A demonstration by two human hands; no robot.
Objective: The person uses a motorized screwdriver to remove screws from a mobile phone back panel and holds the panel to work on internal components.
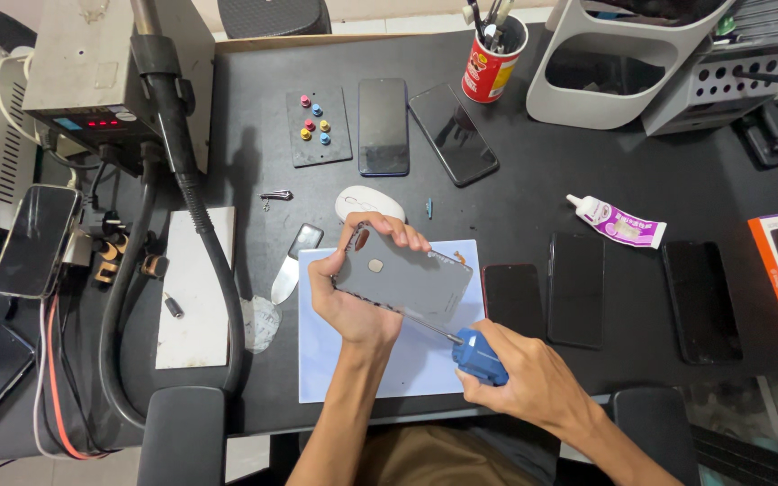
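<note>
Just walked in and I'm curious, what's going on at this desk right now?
A person seated at a black desk holds a grey smartphone, back side up, in the left hand above a pale blue work mat. The right hand has a grip on a blue-handled screwdriver, its tip at the phone's lower edge. Several other dark phones lie flat around the mat, with a white glue tube nearby.

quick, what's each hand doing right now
Left hand: closed on the grey phone, back side up.
Right hand: closed on the blue-handled screwdriver, tip at the phone's edge.
</note>
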